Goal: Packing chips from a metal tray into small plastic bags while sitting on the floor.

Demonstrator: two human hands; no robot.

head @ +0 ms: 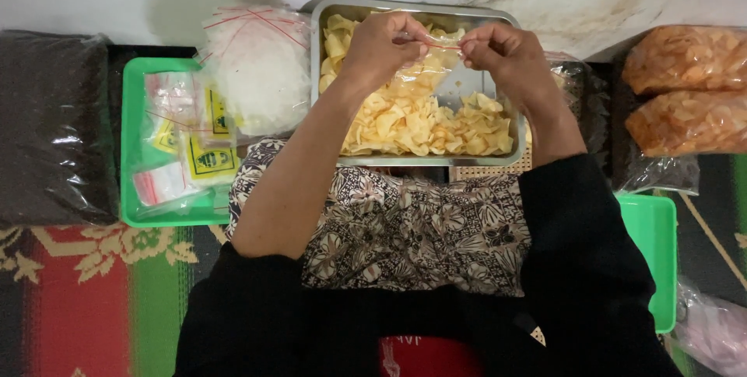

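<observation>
The left hand [383, 44] and the right hand [498, 52] each pinch one top corner of a small clear plastic bag with a red strip [424, 73]. The bag's top edge runs sideways between them, and the bag hangs down just above the shiny metal tray [317, 50] of pale yellow chips [412, 124]. Both hands are equally close

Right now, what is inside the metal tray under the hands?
The metal tray holds pale yellow chips, with a bare patch of tray floor near its right side. The left hand, the right hand and the clear bag between them cover its middle.
</observation>
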